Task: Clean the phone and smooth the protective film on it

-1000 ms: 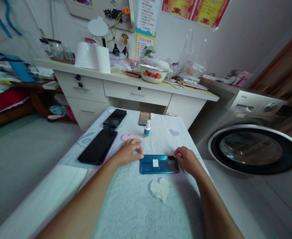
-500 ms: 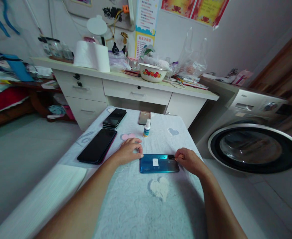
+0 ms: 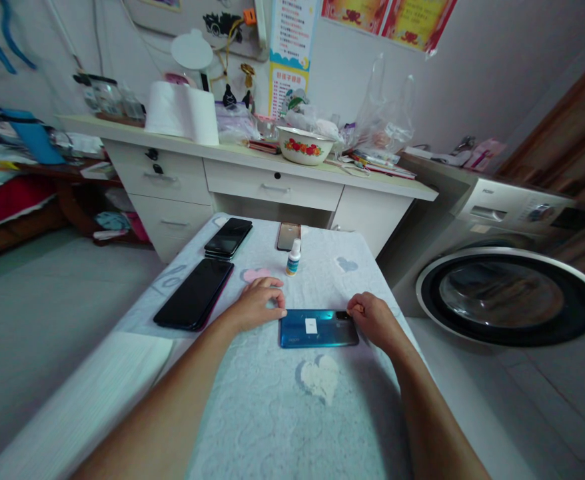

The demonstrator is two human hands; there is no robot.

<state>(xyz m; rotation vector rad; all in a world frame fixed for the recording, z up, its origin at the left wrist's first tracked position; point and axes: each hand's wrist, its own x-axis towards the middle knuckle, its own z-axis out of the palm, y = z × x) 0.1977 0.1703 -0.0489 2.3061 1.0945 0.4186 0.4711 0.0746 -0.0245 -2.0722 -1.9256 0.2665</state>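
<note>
A blue smartphone (image 3: 332,335) lies face down across the patterned cloth, with a small white square sticker on its back and a dark camera block at its upper right. The thumb of my left hand (image 3: 257,305) presses on its upper left corner, the other fingers curled above. Over the camera block, my right hand (image 3: 372,315) is closed in a pinch; whatever its fingertips hold is too small or hidden to name. Just beyond the phone stands a small white spray bottle (image 3: 293,259) with a blue and yellow label.
At the left lie a large black phone (image 3: 195,293) and a stack of dark phones (image 3: 229,237). Another phone (image 3: 289,237) is at the far edge. Behind stands a white desk (image 3: 272,190) with a flowered bowl (image 3: 305,148) and paper rolls; a washing machine (image 3: 477,220) is at the right.
My right hand has shifted slightly up and left over the camera block. My left hand and the smartphone stay in place.
</note>
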